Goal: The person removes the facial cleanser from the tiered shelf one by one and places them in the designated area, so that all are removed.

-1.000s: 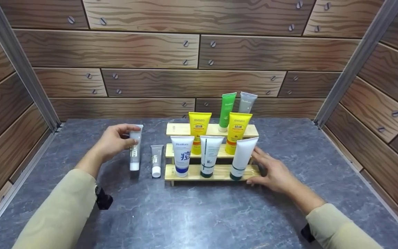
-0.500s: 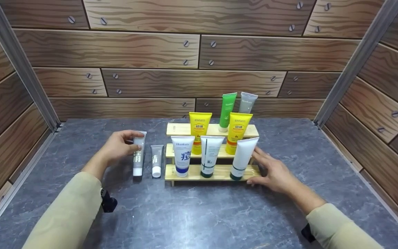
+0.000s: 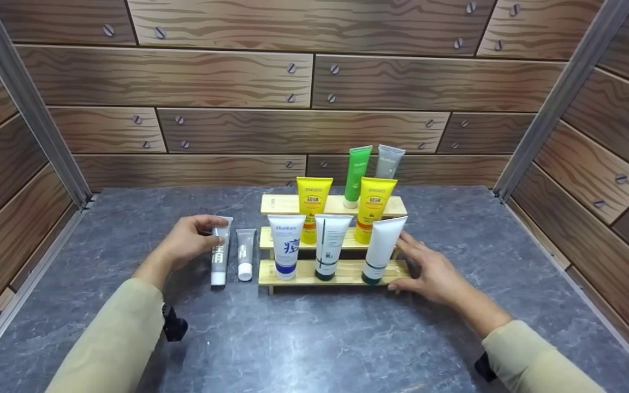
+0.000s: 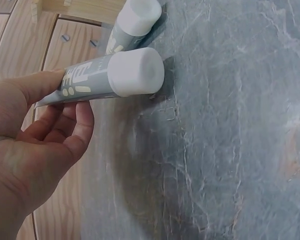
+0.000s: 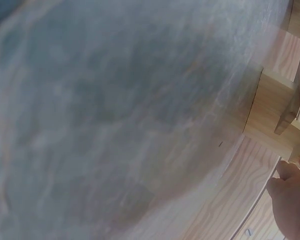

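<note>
My left hand (image 3: 186,243) pinches the crimped end of a grey tube (image 3: 220,262) with a white cap. The tube is upright, cap down, at or just above the table; I cannot tell if it touches. Up close in the left wrist view, the thumb lies on one side of the tube (image 4: 87,80) and the fingers on the other. A second grey tube (image 3: 245,254) stands beside it, left of a three-step wooden rack (image 3: 303,273). My right hand (image 3: 434,273) grips the rack's right end, thumb in front, fingers behind.
On the bottom step stand three white tubes, one with a blue band (image 3: 285,245). Two yellow tubes (image 3: 375,204) occupy the middle step. A green tube (image 3: 356,174) and a grey-silver tube (image 3: 389,161) stand on top. Wood-patterned walls (image 3: 238,82) enclose the table.
My left hand has carried the grey tube slightly right and down toward the viewer, closer to the second grey tube. The right hand stays at the rack's end.
</note>
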A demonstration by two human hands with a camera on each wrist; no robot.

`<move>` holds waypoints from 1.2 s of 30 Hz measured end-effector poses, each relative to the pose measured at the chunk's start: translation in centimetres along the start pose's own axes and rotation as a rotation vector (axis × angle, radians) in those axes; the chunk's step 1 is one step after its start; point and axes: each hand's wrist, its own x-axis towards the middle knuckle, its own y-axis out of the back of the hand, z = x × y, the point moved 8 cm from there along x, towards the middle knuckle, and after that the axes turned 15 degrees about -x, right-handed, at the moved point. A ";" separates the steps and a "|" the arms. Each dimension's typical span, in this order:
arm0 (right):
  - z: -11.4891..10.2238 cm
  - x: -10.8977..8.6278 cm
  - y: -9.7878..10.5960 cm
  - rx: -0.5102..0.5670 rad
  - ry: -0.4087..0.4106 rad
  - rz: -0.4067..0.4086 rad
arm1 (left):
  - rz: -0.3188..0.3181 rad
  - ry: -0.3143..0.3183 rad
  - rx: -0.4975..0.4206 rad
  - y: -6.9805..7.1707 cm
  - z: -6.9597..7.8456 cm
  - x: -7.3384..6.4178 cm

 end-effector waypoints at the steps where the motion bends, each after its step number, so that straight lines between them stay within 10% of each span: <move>1: 0.0 0.0 0.0 0.001 0.000 -0.001 | 0.004 -0.001 0.002 0.0 -0.1 0.0; 36: 0.0 -0.1 -0.1 -0.013 -0.012 -0.003 | 0.113 0.080 -0.087 0.2 -3.8 0.7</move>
